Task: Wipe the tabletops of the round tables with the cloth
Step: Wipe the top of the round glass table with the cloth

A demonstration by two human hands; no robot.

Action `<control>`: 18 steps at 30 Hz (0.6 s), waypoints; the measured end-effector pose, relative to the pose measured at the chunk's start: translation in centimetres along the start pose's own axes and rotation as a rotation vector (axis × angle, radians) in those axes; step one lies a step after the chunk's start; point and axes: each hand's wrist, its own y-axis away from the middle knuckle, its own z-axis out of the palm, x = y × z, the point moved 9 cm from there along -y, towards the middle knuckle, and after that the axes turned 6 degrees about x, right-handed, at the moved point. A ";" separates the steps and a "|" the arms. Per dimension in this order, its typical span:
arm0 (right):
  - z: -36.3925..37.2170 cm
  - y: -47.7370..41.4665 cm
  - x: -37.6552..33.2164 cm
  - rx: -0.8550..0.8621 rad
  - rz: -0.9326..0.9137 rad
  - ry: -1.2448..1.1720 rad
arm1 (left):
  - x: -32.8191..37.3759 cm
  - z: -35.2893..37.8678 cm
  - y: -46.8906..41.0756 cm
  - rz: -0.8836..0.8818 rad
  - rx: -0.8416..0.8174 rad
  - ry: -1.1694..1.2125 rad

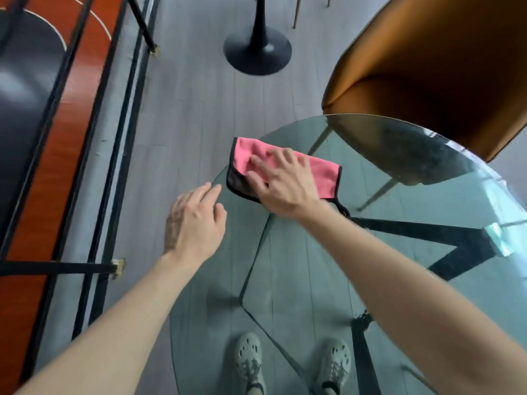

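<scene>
A round glass tabletop (299, 280) fills the lower right of the head view. A pink cloth (322, 172) with a black trim lies flat on its far left edge, one corner hanging past the rim. My right hand (282, 183) lies palm down on the cloth with fingers spread, pressing it on the glass. My left hand (194, 220) hovers at the table's left rim, fingers loosely apart, holding nothing.
An orange-brown chair (427, 69) stands at the table's far side. A black pedestal base (256, 52) of another table sits on the grey floor beyond. Black railing bars (114, 124) run along the left. My two shoes (248, 363) show through the glass.
</scene>
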 end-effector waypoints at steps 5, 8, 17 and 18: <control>1.8 -1.3 0.7 -0.009 -0.389 -0.026 | 0.2 -0.4 1.9 0.061 0.014 -0.019; 2.8 -0.9 2.1 0.061 -0.139 -0.088 | -0.1 0.2 1.8 0.026 0.013 -0.060; -2.2 4.1 13.5 0.139 0.317 -0.064 | 1.6 0.6 4.9 -0.001 -0.041 -0.103; -2.8 4.4 13.2 0.159 0.307 -0.060 | 2.4 0.7 5.4 0.021 -0.037 -0.091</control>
